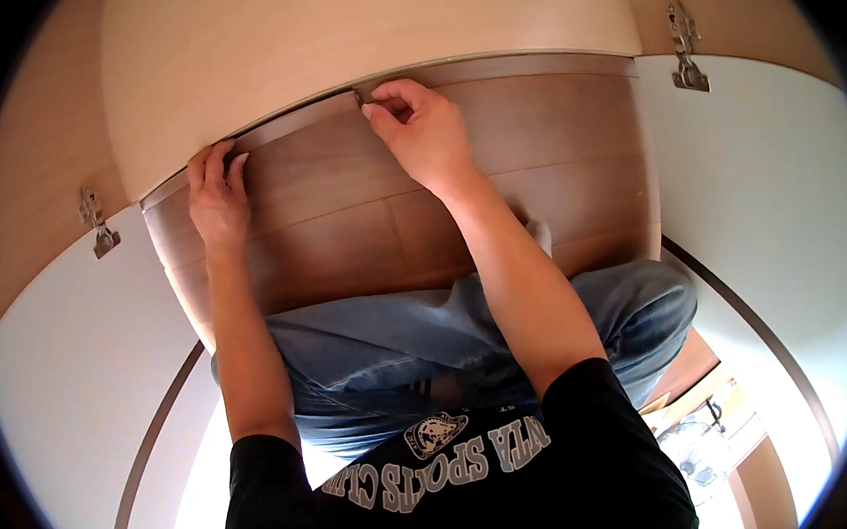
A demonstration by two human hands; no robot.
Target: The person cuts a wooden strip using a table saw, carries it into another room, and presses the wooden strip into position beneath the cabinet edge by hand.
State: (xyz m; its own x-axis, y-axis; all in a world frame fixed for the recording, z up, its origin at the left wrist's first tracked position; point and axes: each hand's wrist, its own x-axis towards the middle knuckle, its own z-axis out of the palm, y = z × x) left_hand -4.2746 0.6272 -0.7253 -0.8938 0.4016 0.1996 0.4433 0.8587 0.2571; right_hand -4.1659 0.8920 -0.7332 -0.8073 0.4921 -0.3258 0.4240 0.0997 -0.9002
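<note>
A narrow brown wooden strip (299,121) lies along the seam where the wood floor (350,198) meets a pale wooden panel (360,22). At the strip's left part, my left hand (220,201) has its fingers bent over the edge and its thumb on the near side. My right hand (421,135) pinches at the strip's right end, thumb and forefinger close together. The fingertips of both hands partly hide what they touch.
White door panels stand on the left (85,333) and right (745,157), with metal hinges (686,48) near the pale panel. My crossed legs in jeans (391,344) rest on the floor close behind my hands. A fan-like round object (701,456) is at the lower right.
</note>
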